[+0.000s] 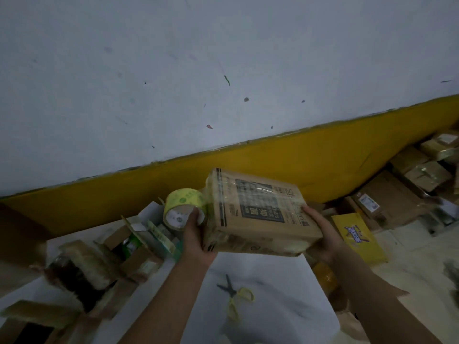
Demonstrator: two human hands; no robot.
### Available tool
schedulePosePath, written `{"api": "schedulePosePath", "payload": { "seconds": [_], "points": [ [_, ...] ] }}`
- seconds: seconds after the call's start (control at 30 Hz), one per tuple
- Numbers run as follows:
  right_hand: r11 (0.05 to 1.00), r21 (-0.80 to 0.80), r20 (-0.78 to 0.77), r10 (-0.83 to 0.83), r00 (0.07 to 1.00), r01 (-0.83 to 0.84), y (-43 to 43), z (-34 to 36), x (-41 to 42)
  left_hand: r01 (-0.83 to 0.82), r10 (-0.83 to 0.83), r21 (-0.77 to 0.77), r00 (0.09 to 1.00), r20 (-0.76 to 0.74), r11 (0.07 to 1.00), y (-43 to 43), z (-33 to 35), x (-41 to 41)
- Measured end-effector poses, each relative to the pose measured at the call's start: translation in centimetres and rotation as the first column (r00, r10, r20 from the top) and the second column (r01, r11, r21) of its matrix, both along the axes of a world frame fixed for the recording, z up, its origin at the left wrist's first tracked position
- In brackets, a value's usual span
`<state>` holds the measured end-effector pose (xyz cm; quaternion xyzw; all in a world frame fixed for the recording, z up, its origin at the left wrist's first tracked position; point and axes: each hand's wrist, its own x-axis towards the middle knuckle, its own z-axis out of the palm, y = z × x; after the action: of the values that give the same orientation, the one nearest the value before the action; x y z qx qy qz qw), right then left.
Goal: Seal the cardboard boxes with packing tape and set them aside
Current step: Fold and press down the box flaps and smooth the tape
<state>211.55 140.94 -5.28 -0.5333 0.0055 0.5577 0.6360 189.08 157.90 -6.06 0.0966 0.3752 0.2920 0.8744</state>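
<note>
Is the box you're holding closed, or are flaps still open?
Closed. The cardboard box shows no raised flap, and glossy tape bands wrap across it, with the tape roll against its left end.

The box (260,214) is held between the left grip (196,234) and the right grip (320,234), above the bench (273,306). The tape roll (181,207) sits in the left grip, touching the box's left end. Scissors (233,296) lie on the bench, nearer than both grips. Open cartons (134,247) stand left of the left grip. A flat carton (357,239) lies right of the right grip, with piled parcels (397,194) beyond it by the wall (173,70).
</note>
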Motion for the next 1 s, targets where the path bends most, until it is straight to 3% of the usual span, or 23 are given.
{"api": "schedulePosePath", "payload": {
  "seconds": [0.07,0.1,0.17,0.2,0.23,0.3,0.4,0.53,0.63,0.73,0.9,1.0],
  "points": [
    [0.999,-0.033,0.154,0.017,0.988,-0.013,0.7,-0.6,0.3,0.020,-0.020,-0.004,0.999,0.035,1.000,0.4,0.8,0.1],
    [0.994,-0.095,0.327,0.086,0.941,-0.058,1.1,-0.6,0.1,0.021,-0.021,0.020,1.000,-0.005,1.000,0.5,1.1,0.2],
    [0.933,-0.326,0.643,0.338,0.687,-0.155,2.3,-0.3,-1.1,0.035,-0.023,0.109,0.994,-0.103,0.993,0.4,1.8,0.6],
    [0.894,-0.419,0.701,0.430,0.569,-0.160,3.0,0.1,-2.1,0.058,-0.039,0.138,0.990,-0.138,0.989,0.1,2.2,1.0],
    [0.867,-0.471,0.699,0.479,0.532,-0.161,3.9,0.4,-3.3,0.077,-0.046,0.173,0.984,-0.175,0.982,-0.3,2.2,1.6],
    [0.863,-0.470,0.632,0.476,0.611,-0.186,5.3,0.8,-5.8,0.118,-0.040,0.266,0.959,-0.280,0.957,-1.2,2.6,2.7],
    [0.922,-0.325,0.572,0.367,0.734,-0.208,6.2,0.2,-7.8,0.170,0.012,0.381,0.902,-0.432,0.909,-1.8,2.2,3.6],
    [0.930,-0.344,0.623,0.327,0.711,-0.127,6.3,-0.4,-7.7,0.260,-0.048,0.363,0.864,-0.502,0.895,-2.3,-0.1,4.0],
    [0.868,-0.467,0.512,0.422,0.748,-0.170,6.6,-1.6,-5.9,0.446,-0.137,0.351,0.757,-0.639,0.824,-3.5,-2.4,5.3],
    [0.846,-0.517,0.575,0.457,0.679,-0.132,5.6,-3.1,-3.9,0.606,-0.150,0.404,0.660,-0.736,0.685,-4.5,-4.0,7.5],
    [0.828,-0.561,0.675,0.471,0.568,-0.020,3.8,-5.9,-1.9,0.661,-0.274,0.459,0.703,-0.656,0.594,-3.8,-5.0,10.3],
    [0.817,-0.576,0.691,0.490,0.532,-0.004,3.7,-7.1,-0.3,0.760,-0.038,0.563,0.605,-0.795,0.326,-1.6,-4.0,8.8]
  ]
}}
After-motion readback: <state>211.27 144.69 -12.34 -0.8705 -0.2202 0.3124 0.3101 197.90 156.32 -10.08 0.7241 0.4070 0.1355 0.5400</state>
